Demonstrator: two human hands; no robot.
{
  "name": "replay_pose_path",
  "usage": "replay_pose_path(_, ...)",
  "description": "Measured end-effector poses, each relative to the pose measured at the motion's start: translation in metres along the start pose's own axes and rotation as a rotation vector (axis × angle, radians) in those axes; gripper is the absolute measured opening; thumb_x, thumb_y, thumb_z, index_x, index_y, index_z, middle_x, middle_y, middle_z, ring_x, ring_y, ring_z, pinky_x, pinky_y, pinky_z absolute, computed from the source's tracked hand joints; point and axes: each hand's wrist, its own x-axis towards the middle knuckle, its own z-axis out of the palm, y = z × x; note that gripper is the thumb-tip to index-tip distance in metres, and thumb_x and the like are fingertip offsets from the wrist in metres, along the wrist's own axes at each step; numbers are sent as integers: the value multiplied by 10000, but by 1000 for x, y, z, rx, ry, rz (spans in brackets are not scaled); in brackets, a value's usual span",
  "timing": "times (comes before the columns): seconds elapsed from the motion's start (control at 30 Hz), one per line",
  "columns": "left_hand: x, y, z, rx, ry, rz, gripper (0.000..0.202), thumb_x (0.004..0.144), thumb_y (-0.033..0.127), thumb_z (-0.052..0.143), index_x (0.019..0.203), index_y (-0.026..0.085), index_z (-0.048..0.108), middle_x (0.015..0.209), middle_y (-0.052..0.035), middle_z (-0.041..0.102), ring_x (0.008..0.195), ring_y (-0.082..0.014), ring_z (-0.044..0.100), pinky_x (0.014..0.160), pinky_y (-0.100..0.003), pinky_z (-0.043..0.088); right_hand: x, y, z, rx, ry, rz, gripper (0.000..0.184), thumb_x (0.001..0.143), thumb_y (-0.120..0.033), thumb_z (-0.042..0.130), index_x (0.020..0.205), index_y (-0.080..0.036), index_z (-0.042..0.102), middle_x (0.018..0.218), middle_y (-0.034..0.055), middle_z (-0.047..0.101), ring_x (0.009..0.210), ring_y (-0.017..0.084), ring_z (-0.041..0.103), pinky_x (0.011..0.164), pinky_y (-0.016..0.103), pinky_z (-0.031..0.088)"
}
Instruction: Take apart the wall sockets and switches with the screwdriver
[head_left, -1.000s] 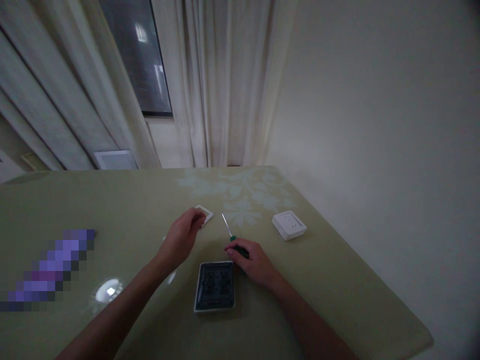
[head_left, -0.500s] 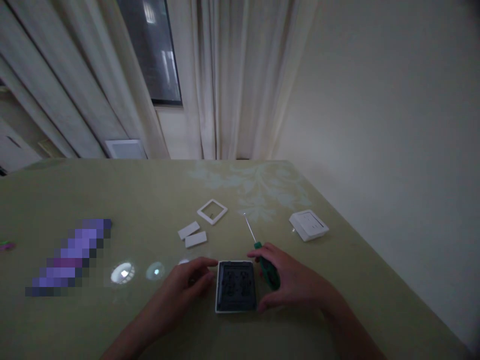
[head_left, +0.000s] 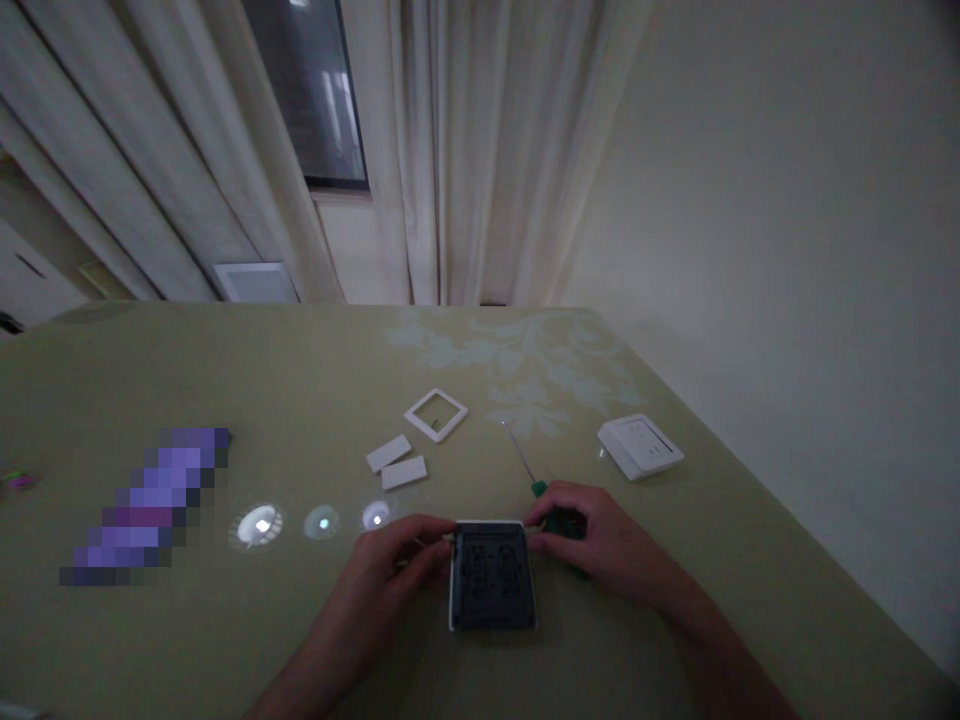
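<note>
A dark square switch module with a white rim (head_left: 492,576) lies on the table in front of me. My left hand (head_left: 397,560) touches its left edge with curled fingers. My right hand (head_left: 600,545) rests at its upper right corner and grips a green-handled screwdriver (head_left: 541,488) whose thin shaft points away from me. Beyond the hands lie a white square frame (head_left: 436,414) and two small white rectangular covers (head_left: 397,463).
A complete white wall switch (head_left: 640,446) sits at the right of the yellow-green table (head_left: 225,380). A blurred purple patch (head_left: 146,505) lies at the left. Curtains and a dark window stand behind; a bare wall runs along the right.
My left hand left the white frame on the table and came back to the module's left edge. My right hand, still holding the screwdriver, shifted to the module's upper right corner.
</note>
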Motion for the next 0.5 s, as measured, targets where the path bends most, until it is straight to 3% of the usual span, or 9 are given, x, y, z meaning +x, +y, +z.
replay_pose_path(0.27, -1, -3, 1, 130, 81, 39, 317, 935, 462, 709, 1147, 275, 854, 1087, -65, 892, 931, -279, 850, 825, -377, 684, 0, 0, 1, 1, 4, -27, 211, 858, -379, 882, 1009, -245, 819, 1004, 44, 797, 908, 241, 720, 848, 356, 541)
replay_pose_path(0.5, 0, -2, 0, 141, 98, 37, 319, 884, 450, 749, 1122, 275, 870, 1056, -55, 898, 921, -286, 850, 809, -369, 671, 1, 2, 5, 155, -33, 31, 318, 806, -330, 931, 1070, -221, 792, 1043, 48, 783, 903, 237, 769, 828, 346, 575)
